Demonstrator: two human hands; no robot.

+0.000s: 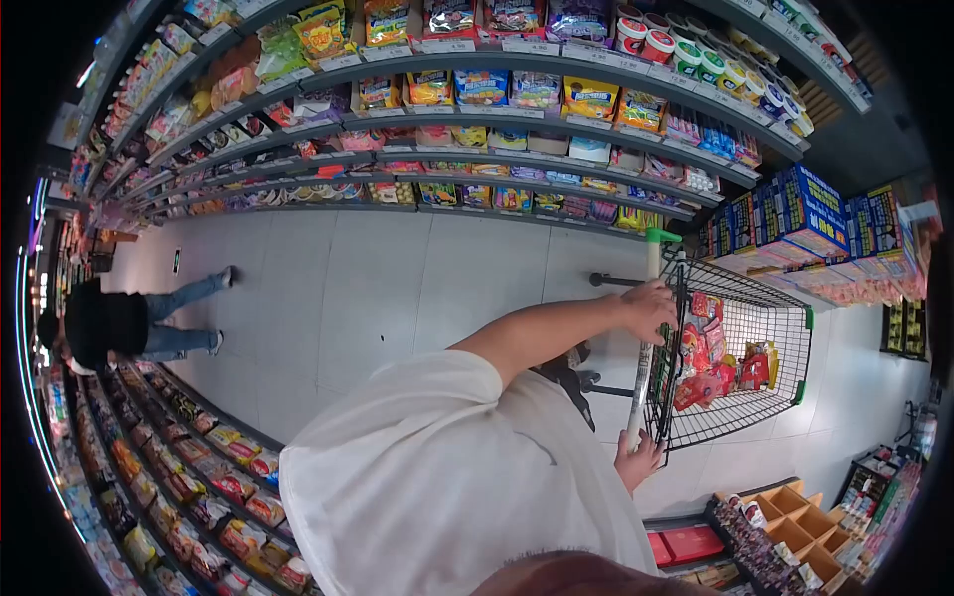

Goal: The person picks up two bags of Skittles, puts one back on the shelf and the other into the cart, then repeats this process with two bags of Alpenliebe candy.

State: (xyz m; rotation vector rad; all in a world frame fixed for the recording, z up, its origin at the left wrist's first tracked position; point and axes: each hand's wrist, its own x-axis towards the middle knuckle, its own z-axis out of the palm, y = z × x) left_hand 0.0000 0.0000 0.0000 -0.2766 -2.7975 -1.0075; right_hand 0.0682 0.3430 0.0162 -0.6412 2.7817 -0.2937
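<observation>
A wire shopping cart with green corner pieces stands in front of me. Its pale handle has a green end. My left hand is closed over the handle nearer that green end, and my right hand grips it close to the other end. Several red snack packets lie in the basket, along with some yellow-and-red packets. Part of the packets' lower surfaces is hidden by the pile and wires.
Long shelves of bagged sweets run along my left. Stacked blue boxes stand just beyond the cart's left side. A wooden divided display is at front right. Behind me, a person in dark top walks in the aisle beside snack shelves.
</observation>
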